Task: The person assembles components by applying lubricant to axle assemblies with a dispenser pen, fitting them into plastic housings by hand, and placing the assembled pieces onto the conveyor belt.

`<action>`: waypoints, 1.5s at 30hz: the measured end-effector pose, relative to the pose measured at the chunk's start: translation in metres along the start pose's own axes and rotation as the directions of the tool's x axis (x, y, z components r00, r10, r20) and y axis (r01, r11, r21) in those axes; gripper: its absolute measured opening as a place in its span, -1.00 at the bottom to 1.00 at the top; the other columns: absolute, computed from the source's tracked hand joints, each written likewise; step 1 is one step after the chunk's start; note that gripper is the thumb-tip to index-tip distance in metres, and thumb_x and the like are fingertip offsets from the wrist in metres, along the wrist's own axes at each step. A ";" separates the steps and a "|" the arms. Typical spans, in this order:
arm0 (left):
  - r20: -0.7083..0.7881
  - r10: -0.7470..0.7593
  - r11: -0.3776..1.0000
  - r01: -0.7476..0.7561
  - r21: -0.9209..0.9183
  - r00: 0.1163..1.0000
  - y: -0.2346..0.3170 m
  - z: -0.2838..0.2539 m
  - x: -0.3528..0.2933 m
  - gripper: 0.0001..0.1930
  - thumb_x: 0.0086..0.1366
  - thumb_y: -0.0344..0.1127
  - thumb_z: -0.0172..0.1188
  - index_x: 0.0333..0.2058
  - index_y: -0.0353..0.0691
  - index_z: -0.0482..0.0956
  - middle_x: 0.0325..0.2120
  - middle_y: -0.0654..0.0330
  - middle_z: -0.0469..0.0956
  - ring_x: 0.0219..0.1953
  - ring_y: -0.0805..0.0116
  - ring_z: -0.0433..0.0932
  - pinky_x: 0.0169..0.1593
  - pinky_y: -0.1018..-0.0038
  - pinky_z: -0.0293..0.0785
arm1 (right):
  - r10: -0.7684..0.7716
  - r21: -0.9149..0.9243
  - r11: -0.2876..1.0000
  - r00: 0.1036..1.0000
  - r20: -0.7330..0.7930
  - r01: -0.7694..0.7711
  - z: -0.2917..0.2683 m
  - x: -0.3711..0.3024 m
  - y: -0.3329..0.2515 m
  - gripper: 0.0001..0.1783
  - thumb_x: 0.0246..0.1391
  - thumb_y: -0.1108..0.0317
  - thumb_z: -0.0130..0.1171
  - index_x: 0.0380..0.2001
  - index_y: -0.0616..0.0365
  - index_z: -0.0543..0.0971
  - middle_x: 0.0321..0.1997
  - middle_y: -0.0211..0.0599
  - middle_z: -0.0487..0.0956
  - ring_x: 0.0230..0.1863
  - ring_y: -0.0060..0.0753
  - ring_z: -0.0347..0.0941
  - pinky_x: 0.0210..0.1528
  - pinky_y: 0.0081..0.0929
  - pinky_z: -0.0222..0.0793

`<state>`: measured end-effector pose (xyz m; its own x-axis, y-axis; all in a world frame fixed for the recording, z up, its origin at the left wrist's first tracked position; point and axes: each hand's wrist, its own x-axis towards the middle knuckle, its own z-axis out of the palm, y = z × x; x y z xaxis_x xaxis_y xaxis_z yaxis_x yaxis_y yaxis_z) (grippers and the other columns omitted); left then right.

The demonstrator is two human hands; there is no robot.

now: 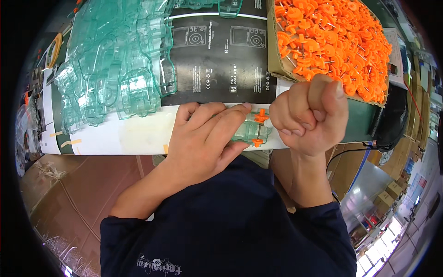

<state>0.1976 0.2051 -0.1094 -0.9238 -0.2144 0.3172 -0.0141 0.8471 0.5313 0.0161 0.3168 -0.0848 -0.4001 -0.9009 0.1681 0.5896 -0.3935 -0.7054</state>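
At the table's near edge lies a clear green moulded plastic part (pixel 242 131). My left hand (pixel 198 134) grips it between thumb and forefinger, covering its left side. Across the part's right end runs a thin metal axle with an orange gear (pixel 261 117) at its far end and a smaller orange piece (pixel 257 142) at its near end. Just to the right, my right hand (pixel 311 115) is closed with curled fingers. A small white tip (pixel 268 123) shows beside its fingers, touching or close to the axle; the rest of what it holds is hidden.
Many clear green plastic parts (pixel 120 60) are heaped at the left. A cardboard box (pixel 277 60) full of orange gears on metal axles (pixel 337 41) stands at the back right. Between them lies a black printed sheet (pixel 217 74). A black item (pixel 394 120) sits at the right edge.
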 end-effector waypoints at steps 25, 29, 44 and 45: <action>-0.022 0.061 0.997 -0.060 0.055 0.998 -0.001 -0.008 0.002 -0.41 0.17 -0.18 0.34 0.17 -0.24 0.46 -0.01 0.25 0.59 -0.03 0.27 0.49 0.05 0.31 0.28 | -0.059 -0.930 -0.181 0.947 -0.316 -0.321 0.033 -0.071 -0.015 -0.54 0.01 0.36 0.42 0.05 -0.01 0.70 -0.52 -0.36 0.64 -0.56 -0.38 0.43 -0.43 -0.53 0.36; -0.024 0.061 0.989 -0.057 0.135 0.998 0.001 -0.032 0.028 -0.41 0.16 -0.16 0.33 0.16 -0.21 0.47 -0.05 0.22 0.59 -0.06 0.25 0.50 0.05 0.29 0.29 | -0.048 -0.831 0.125 0.833 -0.551 -0.542 0.033 -0.068 -0.032 -0.61 0.02 0.35 0.39 -0.02 0.00 0.72 -0.52 -0.33 0.64 -0.55 -0.36 0.44 -0.43 -0.48 0.36; 0.268 0.112 0.756 -0.257 0.602 0.957 -0.107 -0.120 0.214 -0.54 0.16 -0.46 0.28 0.06 -0.01 0.52 0.07 0.28 0.58 0.19 0.27 0.49 0.38 0.04 0.19 | -0.196 -0.873 0.061 0.852 -0.486 -0.484 0.015 -0.090 -0.016 -0.75 0.10 0.17 0.33 -0.21 0.01 0.74 -0.43 -0.34 0.71 -0.52 -0.29 0.54 -0.42 -0.43 0.41; 0.269 0.112 0.754 -0.258 0.604 0.957 -0.106 -0.120 0.207 -0.54 0.16 -0.46 0.28 0.06 -0.01 0.52 0.07 0.28 0.58 0.19 0.27 0.49 0.38 0.04 0.19 | -0.196 -0.874 0.064 0.852 -0.484 -0.482 0.014 -0.088 -0.015 -0.75 0.10 0.17 0.33 -0.21 0.01 0.74 -0.43 -0.34 0.71 -0.52 -0.29 0.54 -0.42 -0.43 0.41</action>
<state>0.0534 0.0125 -0.0060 -0.9883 0.0205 0.1513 -0.0034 0.9877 -0.1562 0.0521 0.3999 -0.0791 -0.7968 -0.6020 -0.0518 -0.3828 0.5692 -0.7276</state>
